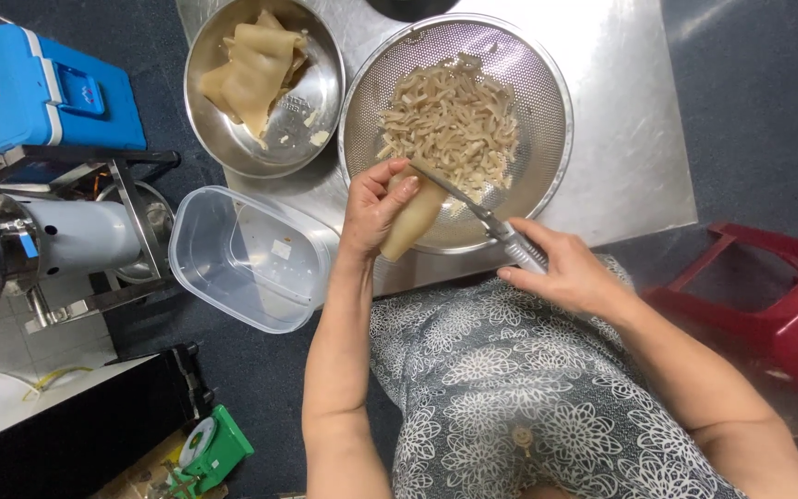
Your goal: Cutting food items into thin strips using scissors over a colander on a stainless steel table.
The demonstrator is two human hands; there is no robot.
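Stainless steel covers our worktop (621, 139), which stands on a dark blue floor with a red plastic stool (768, 305) off to the right. Our left hand (373, 208) has its grip closed around a pale, rolled sheet of soft dough-like food (413, 220), holding it upright just over the near rim of a round metal colander (547, 102). Our right hand (565, 268) has its grip clamped on the handle of a knife (477, 208), whose blade lies across the top of the roll. Inside the colander lies a heap of pale cut strips (450, 120). Left of the colander, on the far side of the worktop, sits a steel bowl (210, 111) holding a few folded tan sheets (256, 65) of the same stuff. Near the bowl, at the worktop's left edge, a clear plastic tub (251, 259) juts out over the floor. Farther left we see a blue cooler box (39, 92) and a metal machine (57, 240), and low at the near left a small green scale (214, 448).
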